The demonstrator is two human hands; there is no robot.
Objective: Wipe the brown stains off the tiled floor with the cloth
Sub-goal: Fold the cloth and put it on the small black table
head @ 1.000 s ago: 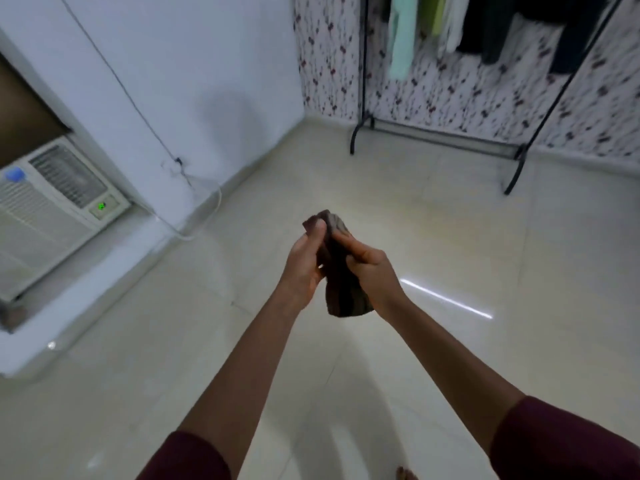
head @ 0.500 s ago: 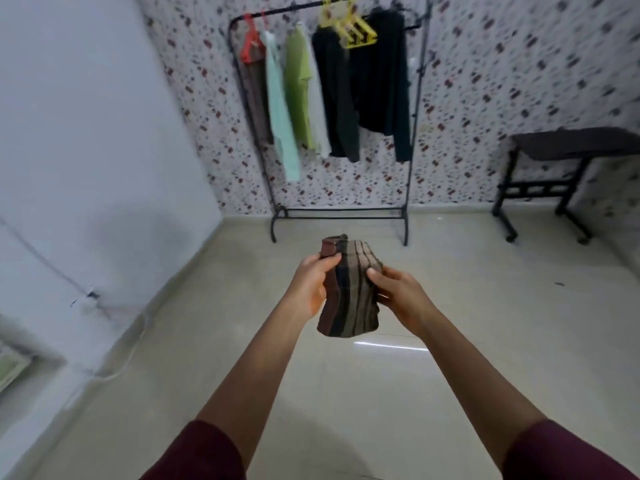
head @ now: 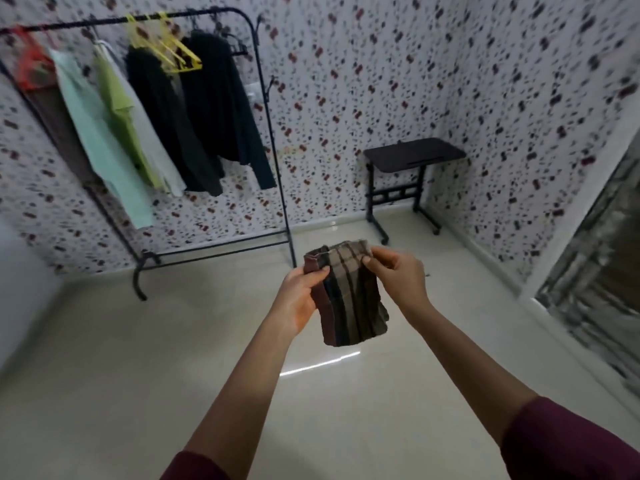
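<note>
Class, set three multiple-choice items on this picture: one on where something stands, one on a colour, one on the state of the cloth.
1. Where does the black side table stand?
A. under the clothes rack
B. in the corner, right of the clothes rack
C. beside the person's sleeve

2. What colour are the empty hangers?
A. yellow
B. blue
C. white

3. The striped cloth is
A. spread on the tiled floor
B. hung on the rack
C. held up by the left hand and right hand

Answers: 1 B, it stands against the patterned walls; 2 A, bright yellow; 3 C, fingers pinch its top corners.

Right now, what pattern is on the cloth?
Brown-grey cloth with dark stripes and a maroon edge, per the head view.
</note>
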